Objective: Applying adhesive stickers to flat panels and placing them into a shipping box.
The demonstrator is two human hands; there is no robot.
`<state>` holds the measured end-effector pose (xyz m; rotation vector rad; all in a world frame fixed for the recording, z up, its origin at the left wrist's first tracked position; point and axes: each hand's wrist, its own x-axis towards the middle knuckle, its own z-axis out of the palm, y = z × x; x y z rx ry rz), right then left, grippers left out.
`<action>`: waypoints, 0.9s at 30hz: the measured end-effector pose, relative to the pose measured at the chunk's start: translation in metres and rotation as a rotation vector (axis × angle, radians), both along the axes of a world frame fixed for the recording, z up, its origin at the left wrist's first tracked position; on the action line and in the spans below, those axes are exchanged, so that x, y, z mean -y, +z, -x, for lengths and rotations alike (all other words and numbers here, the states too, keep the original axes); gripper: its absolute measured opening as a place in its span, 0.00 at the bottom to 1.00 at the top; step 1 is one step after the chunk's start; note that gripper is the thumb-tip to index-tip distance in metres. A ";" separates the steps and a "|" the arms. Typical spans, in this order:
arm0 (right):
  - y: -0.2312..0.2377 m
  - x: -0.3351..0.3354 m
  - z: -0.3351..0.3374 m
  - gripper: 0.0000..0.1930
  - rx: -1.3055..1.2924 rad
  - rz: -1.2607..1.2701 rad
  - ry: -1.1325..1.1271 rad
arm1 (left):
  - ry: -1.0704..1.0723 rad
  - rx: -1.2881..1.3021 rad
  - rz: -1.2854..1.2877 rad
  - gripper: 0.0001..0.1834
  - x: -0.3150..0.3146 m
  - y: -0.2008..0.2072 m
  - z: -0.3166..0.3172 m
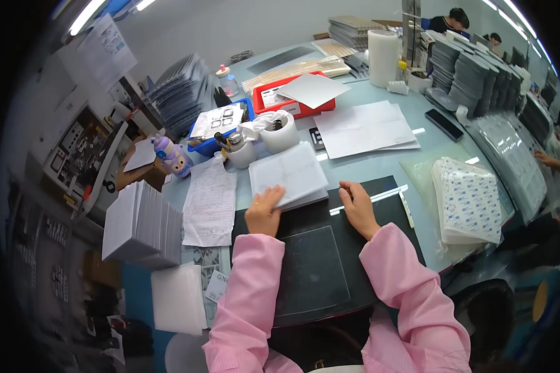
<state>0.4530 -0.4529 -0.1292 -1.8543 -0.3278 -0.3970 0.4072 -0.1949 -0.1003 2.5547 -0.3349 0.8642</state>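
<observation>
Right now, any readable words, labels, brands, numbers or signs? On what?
Locations only; I'm not copying out any wording.
Small white card by the left sleeve: large dark characters, partly legible.
Creased paper: lines of writing, too small.
White stack at right: repeated blue print, too small.
White label on the red tray: too small.
Wall sheet, upper left: too small.

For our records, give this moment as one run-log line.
left hand: over central white stack; right hand: curled over black mat; clear sheet: flat on mat
</observation>
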 end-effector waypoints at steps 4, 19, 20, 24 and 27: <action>0.003 -0.002 -0.002 0.12 0.055 0.083 -0.003 | 0.039 0.050 0.482 0.21 -0.025 0.008 -0.004; 0.006 -0.017 -0.003 0.16 0.178 0.435 0.064 | 0.029 0.149 0.504 0.23 -0.026 -0.014 0.007; 0.006 -0.017 -0.005 0.16 0.181 0.437 0.075 | 0.040 0.159 0.498 0.23 -0.024 -0.013 0.007; 0.007 -0.017 -0.010 0.17 0.148 0.425 0.087 | 0.006 0.176 0.230 0.22 -0.022 -0.009 0.008; 0.005 -0.013 -0.015 0.18 0.155 0.431 0.092 | 0.080 -0.005 -0.145 0.18 -0.008 -0.012 0.004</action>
